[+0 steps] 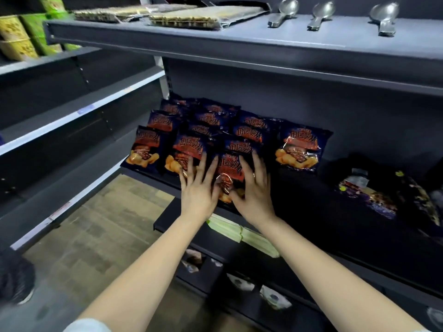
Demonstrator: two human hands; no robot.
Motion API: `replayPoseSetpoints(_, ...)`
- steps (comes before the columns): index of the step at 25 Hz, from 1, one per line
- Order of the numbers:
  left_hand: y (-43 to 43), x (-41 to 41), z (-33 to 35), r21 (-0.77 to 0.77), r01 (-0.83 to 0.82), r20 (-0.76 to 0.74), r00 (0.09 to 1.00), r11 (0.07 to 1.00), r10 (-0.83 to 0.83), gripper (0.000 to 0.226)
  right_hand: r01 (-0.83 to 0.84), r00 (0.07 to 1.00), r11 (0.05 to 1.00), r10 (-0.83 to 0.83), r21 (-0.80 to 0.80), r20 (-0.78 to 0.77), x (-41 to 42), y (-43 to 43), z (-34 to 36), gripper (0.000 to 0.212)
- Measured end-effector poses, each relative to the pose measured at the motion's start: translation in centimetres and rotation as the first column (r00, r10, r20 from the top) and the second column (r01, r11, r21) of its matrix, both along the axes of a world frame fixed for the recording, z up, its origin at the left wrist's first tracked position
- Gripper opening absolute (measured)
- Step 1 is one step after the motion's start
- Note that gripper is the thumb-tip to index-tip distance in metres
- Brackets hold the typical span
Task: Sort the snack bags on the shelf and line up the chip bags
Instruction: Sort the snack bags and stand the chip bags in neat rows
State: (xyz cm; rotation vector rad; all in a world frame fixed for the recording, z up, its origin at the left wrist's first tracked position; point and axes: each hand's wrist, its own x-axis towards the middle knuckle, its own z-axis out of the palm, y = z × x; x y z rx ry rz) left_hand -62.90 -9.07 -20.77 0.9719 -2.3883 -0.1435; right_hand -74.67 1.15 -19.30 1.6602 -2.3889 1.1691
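Brown wood-pattern floor (pixel 103 224) at left. On the dark grey metal shelf (pixel 299 200), left end, dark blue chip bags w/ orange print (pixel 203 121) lie in overlapping rows. Left hand (pixel 199 190) & right hand (pixel 255 190), fingers straight and spread, press the front-edge chip bag (pixel 229 173) between them. Dark purple snack bags (pixel 374 195) lie near the right end.

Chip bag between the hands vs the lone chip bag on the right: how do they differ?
The front bag sits at the edge of the shelf, heading a row; the lone bag sits apart to the right, farther back.
The left hand and right hand flank the front bag with straight fingers; the lone bag is untouched.
Both share the same dark blue and orange print.
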Motion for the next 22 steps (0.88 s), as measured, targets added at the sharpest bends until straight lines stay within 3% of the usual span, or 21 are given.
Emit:
replayPoseSetpoints(4,-2.4,-0.3,-0.2,0.039,0.041,0.111,0.993,0.998,-0.045,0.060,0.111,0.980,0.977,-0.077,0.183,-0.185,-1.2,-0.7,-0.3,0.081)
replayPoseSetpoints(8,-4.2,-0.9,0.0,0.109,0.101,0.205,0.971,0.989,-0.122,0.061,0.203,0.964,0.947,-0.148,0.249,-0.223,-1.4,-2.1,-1.6,0.078)
replayPoseSetpoints(13,-5.1,-1.6,-1.4,0.146,0.161,0.095,0.980,0.976,-0.175,0.059,0.247,0.950,0.941,-0.189,0.231,-0.247,-1.6,-2.8,-2.1,0.076)
replayPoseSetpoints(22,-5.7,-1.6,-1.4,0.165,0.205,0.071,0.973,0.965,-0.218,0.060,0.306,0.937,0.934,-0.260,0.184,-0.234,-0.6,-3.2,-2.6,0.074)
